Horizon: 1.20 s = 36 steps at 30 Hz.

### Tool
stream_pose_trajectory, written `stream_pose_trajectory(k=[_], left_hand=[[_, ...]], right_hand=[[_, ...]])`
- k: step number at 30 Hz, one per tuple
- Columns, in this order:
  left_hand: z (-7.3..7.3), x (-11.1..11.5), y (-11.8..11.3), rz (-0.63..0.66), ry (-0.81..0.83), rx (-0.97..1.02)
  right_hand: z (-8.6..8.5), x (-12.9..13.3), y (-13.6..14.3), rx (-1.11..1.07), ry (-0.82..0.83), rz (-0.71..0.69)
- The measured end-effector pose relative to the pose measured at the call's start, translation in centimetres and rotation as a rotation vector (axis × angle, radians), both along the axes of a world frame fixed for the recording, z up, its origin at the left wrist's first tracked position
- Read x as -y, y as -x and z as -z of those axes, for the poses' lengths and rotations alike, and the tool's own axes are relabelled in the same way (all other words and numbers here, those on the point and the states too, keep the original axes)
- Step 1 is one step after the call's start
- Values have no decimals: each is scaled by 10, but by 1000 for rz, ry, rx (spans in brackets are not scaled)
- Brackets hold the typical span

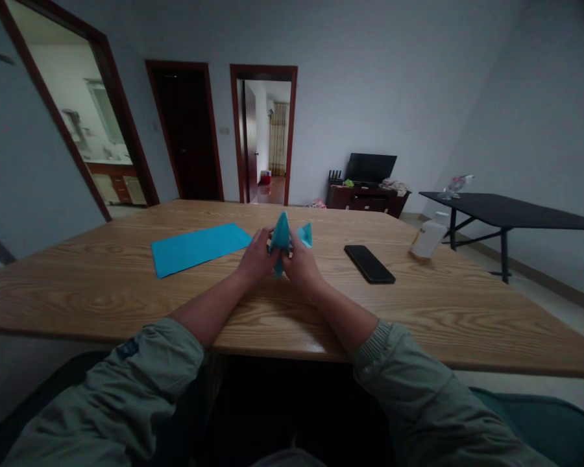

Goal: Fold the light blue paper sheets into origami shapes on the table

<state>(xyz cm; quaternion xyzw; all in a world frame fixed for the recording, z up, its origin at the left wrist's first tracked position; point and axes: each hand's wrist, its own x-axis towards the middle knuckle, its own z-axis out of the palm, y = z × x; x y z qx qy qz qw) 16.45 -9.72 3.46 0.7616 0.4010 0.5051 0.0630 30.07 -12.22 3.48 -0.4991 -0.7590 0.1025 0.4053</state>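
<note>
A folded piece of blue paper (281,232) stands between my hands, just above the table, its pointed tip upward. My left hand (259,255) grips its left side, fingers closed on it. From the right, my right hand (299,261) pinches the same paper. Another blue pointed paper piece (305,235) shows just beyond my right hand; whether it joins the held paper I cannot tell. Flat on the table left of my hands lies a blue paper sheet (199,249).
The wooden table (126,298) spreads under my forearms. To the right lie a black phone (369,263) and, farther off, a whitish translucent bottle (428,237). Beyond the right edge stands a black table (511,209). A television (370,168) sits on a cabinet by the far wall.
</note>
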Motion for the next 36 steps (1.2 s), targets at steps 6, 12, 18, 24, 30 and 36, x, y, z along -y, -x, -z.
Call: stream_pose_trajectory(k=[6,12,18,24,30,36], left_hand=[[-1,-4,8,28,-45,-46],[1,-20,23,116,147,160],[-1,-24,27,315,572,389],[-2,-22,29,359,691,430],[-2,-24,33,454,804,514],[0,-25,39,615,858,621]], right_hand=[[0,-7,-14,-26,-10,144],[6,-17,-27,-69,56,135],[6,-22,-37,-263,153,-30],[-3,-13,-48,-304,186,-175],[-4,-10,-58,-308,244,-218],[-4,-9,-66,-326,276,-285]])
